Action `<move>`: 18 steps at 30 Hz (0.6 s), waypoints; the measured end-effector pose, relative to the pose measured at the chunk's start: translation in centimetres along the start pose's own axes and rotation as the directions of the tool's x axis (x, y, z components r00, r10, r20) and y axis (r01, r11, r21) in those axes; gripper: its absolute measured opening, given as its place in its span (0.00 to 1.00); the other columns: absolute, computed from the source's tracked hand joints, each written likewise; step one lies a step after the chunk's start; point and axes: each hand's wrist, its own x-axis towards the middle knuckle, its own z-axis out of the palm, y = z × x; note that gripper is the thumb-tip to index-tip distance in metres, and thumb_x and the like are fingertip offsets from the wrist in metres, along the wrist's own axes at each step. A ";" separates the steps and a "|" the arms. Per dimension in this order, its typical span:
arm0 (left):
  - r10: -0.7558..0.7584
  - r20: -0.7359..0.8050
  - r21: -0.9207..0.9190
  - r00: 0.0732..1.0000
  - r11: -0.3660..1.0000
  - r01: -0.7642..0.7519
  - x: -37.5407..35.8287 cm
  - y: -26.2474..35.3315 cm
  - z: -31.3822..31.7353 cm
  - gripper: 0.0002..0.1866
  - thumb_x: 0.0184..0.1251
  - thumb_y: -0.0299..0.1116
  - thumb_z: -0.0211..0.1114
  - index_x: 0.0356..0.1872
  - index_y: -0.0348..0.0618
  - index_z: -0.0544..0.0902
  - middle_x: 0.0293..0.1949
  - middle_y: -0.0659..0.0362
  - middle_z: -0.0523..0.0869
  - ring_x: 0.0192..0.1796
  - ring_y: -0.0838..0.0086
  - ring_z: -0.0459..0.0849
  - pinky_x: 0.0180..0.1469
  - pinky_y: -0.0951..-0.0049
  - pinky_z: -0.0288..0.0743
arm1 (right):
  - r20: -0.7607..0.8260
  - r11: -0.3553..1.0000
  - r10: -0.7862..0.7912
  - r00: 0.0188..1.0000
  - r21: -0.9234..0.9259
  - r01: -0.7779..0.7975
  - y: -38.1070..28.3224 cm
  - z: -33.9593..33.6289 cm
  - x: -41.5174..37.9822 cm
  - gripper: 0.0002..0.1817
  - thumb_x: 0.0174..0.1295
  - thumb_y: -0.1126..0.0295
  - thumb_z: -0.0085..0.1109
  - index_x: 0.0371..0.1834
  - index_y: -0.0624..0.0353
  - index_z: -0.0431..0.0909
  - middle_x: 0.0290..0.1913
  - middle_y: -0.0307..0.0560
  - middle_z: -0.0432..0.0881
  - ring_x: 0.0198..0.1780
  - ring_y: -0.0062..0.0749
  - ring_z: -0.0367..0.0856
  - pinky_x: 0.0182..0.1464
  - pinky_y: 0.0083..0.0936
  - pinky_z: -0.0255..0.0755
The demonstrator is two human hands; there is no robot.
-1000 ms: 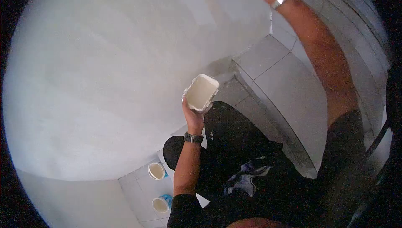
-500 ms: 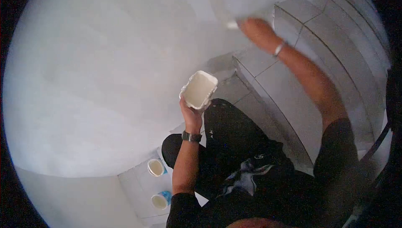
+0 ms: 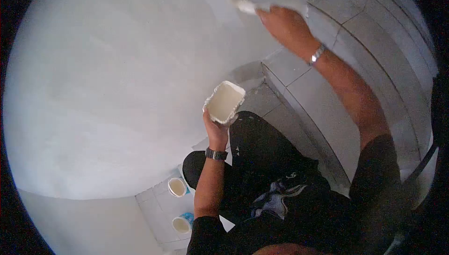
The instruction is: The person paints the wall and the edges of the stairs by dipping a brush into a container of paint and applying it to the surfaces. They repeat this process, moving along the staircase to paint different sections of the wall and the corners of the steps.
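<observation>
My left hand [image 3: 217, 132] is wrapped around a small rectangular paint container [image 3: 226, 101], held above my knees. Its rim is crusted with white, and pale, cream-coloured paint fills the inside. Stretched out to the upper right, my right hand [image 3: 286, 26] is closed on a paintbrush [image 3: 245, 5]. The brush's whitish head points to the upper left against the white wall [image 3: 117, 77]; blur hides the exact bristle tips. Most of the handle is covered by my fingers.
Curved tiled stairs [image 3: 322, 100] rise along the right side. Two open tubs, an upper one [image 3: 177, 187] and a lower one [image 3: 181, 225], stand on the tiled floor [image 3: 156, 208] at lower left, both pale inside. My bent knees [image 3: 266, 138] lie beneath the container.
My right hand has moved up and slightly left with the paintbrush along the wall. The left hand and the container have stayed almost in place.
</observation>
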 end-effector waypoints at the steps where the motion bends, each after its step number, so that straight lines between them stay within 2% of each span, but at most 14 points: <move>1: -0.059 -0.065 -0.064 0.996 0.996 0.055 0.0 0.1 0.1 0.39 0.41 0.10 0.70 0.58 0.42 0.66 0.56 0.52 0.74 0.56 0.66 0.76 0.47 0.58 0.82 | 0.101 1.000 0.005 0.995 0.028 -0.008 -0.2 1.3 -1.7 0.09 0.63 0.69 0.49 0.41 0.57 0.77 0.25 0.52 0.77 0.28 0.45 0.79 0.30 0.41 0.74; 2: -0.057 -0.065 -0.066 0.996 0.996 0.052 0.2 -0.3 -0.2 0.39 0.41 0.10 0.70 0.58 0.42 0.66 0.56 0.52 0.74 0.56 0.66 0.76 0.47 0.58 0.82 | 0.202 0.998 0.008 0.979 0.054 -0.020 -0.2 2.3 -3.0 0.09 0.63 0.69 0.49 0.42 0.57 0.77 0.25 0.52 0.77 0.28 0.45 0.79 0.30 0.41 0.75; 4: 0.136 0.108 0.175 0.985 0.973 -0.153 0.7 -1.4 -1.4 0.29 0.58 0.30 0.67 0.60 0.44 0.66 0.58 0.53 0.73 0.57 0.64 0.77 0.48 0.58 0.81 | 0.240 0.998 -0.053 0.969 0.056 0.041 0.4 3.5 -4.4 0.09 0.62 0.69 0.50 0.41 0.58 0.77 0.25 0.52 0.77 0.27 0.44 0.79 0.29 0.40 0.75; 5: 0.139 0.106 0.172 0.985 0.973 -0.156 0.9 -1.7 -1.9 0.29 0.58 0.30 0.67 0.60 0.44 0.66 0.58 0.53 0.73 0.57 0.64 0.77 0.48 0.58 0.81 | 0.280 0.993 -0.115 0.953 0.062 0.101 0.6 3.7 -4.6 0.08 0.62 0.69 0.50 0.39 0.58 0.77 0.25 0.52 0.77 0.27 0.44 0.80 0.29 0.40 0.75; 6: 0.010 0.061 -0.036 0.998 0.999 -0.007 1.2 -1.9 -2.5 0.27 0.63 0.41 0.59 0.61 0.46 0.65 0.58 0.53 0.73 0.57 0.62 0.77 0.48 0.57 0.81 | 0.280 0.993 -0.117 0.953 0.061 0.104 1.2 4.1 -4.0 0.08 0.62 0.69 0.50 0.39 0.58 0.77 0.25 0.52 0.77 0.27 0.44 0.80 0.29 0.40 0.75; 7: -0.129 0.043 -0.245 0.991 0.960 0.136 1.2 -2.0 -2.7 0.28 0.68 0.52 0.51 0.62 0.47 0.65 0.59 0.54 0.73 0.57 0.61 0.77 0.48 0.57 0.80 | 0.171 0.992 -0.128 0.977 0.035 0.124 1.5 3.3 -2.3 0.07 0.62 0.69 0.51 0.37 0.59 0.77 0.25 0.52 0.77 0.27 0.44 0.80 0.29 0.40 0.75; 8: -0.133 0.043 -0.245 0.990 0.959 0.139 1.2 -2.0 -2.5 0.28 0.68 0.52 0.51 0.62 0.47 0.65 0.59 0.54 0.73 0.57 0.61 0.77 0.48 0.57 0.80 | 0.062 0.990 -0.138 0.988 0.007 0.138 1.9 2.2 -0.5 0.07 0.61 0.69 0.51 0.36 0.61 0.76 0.25 0.52 0.78 0.27 0.44 0.80 0.29 0.40 0.75; 10: -0.130 -0.060 -0.056 0.990 0.990 0.126 1.2 -1.9 -1.9 0.34 0.68 0.62 0.33 0.64 0.50 0.64 0.60 0.55 0.73 0.58 0.58 0.76 0.48 0.55 0.79 | -0.143 0.988 -0.153 0.978 -0.042 0.149 2.3 -2.0 3.3 0.08 0.63 0.68 0.51 0.35 0.61 0.75 0.24 0.52 0.77 0.26 0.44 0.79 0.28 0.40 0.74; 12: -0.137 -0.054 -0.078 0.989 0.988 0.133 1.2 -1.8 -2.0 0.32 0.69 0.61 0.35 0.64 0.50 0.64 0.60 0.55 0.73 0.58 0.58 0.76 0.48 0.54 0.79 | -0.338 0.994 -0.074 0.938 0.051 0.096 2.4 -5.5 6.4 0.10 0.65 0.65 0.49 0.39 0.58 0.76 0.23 0.52 0.76 0.26 0.45 0.78 0.26 0.40 0.73; 13: -0.141 -0.047 -0.100 0.989 0.986 0.136 1.2 -1.7 -2.0 0.31 0.69 0.60 0.37 0.64 0.50 0.64 0.60 0.55 0.73 0.58 0.58 0.75 0.48 0.54 0.79 | -0.337 0.994 -0.073 0.938 0.052 0.096 2.0 -7.6 6.7 0.10 0.65 0.65 0.49 0.39 0.58 0.76 0.23 0.52 0.76 0.26 0.45 0.78 0.26 0.40 0.73; 15: -0.129 -0.028 -0.109 0.991 0.986 0.125 1.3 -2.1 -2.2 0.31 0.69 0.59 0.37 0.64 0.50 0.65 0.60 0.55 0.73 0.58 0.58 0.75 0.47 0.54 0.79 | -0.469 0.990 -0.042 0.882 0.100 0.100 0.9 -10.8 5.9 0.10 0.65 0.68 0.50 0.37 0.63 0.78 0.20 0.49 0.73 0.23 0.41 0.74 0.27 0.34 0.70; 16: -0.117 -0.007 -0.117 0.993 0.986 0.115 1.4 -2.2 -2.3 0.31 0.69 0.59 0.37 0.64 0.50 0.65 0.61 0.55 0.72 0.59 0.59 0.75 0.47 0.54 0.80 | -0.471 0.990 -0.043 0.881 0.100 0.102 1.2 -9.4 5.6 0.10 0.65 0.68 0.50 0.37 0.63 0.78 0.20 0.49 0.73 0.23 0.41 0.74 0.27 0.34 0.70; 18: -0.119 -0.001 -0.117 0.993 0.986 0.118 1.4 -2.3 -2.4 0.31 0.69 0.59 0.37 0.64 0.49 0.65 0.61 0.55 0.72 0.58 0.59 0.76 0.46 0.54 0.80 | -0.295 0.997 -0.069 0.953 -0.041 0.059 1.9 -4.0 4.2 0.11 0.67 0.63 0.48 0.44 0.56 0.76 0.23 0.52 0.75 0.25 0.44 0.77 0.26 0.40 0.72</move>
